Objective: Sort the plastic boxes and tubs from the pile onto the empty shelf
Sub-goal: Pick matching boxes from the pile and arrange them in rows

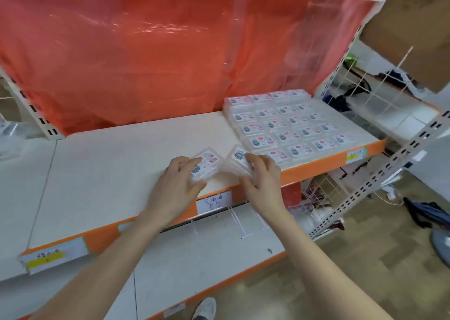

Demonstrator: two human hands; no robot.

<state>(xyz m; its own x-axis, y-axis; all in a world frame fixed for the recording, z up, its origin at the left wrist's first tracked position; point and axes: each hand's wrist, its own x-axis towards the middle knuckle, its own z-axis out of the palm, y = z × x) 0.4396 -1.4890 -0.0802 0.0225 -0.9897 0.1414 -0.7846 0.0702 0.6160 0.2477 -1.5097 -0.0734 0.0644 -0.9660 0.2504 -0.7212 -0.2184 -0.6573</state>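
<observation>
Fingers [187, 161] of the left hand [176, 188] curl over the left box [207, 165], a clear plastic one (label up, print too blurred to read), with the thumb under its near edge. It sits tilted at the front of the shelf [109, 168]; whether it touches the board cannot be told. The right hand [264, 185] grips the right box [235, 158] the same way, fingers across the lid, thumb at the near side. Between the two sets of fingertips the boxes sit just beside each other, corners nearly meeting. Beyond the right fingertips, laid boxes [287, 127] lie flat in tidy rows on the same shelf. Farther back hangs a red plastic sheet [146, 51].
</observation>
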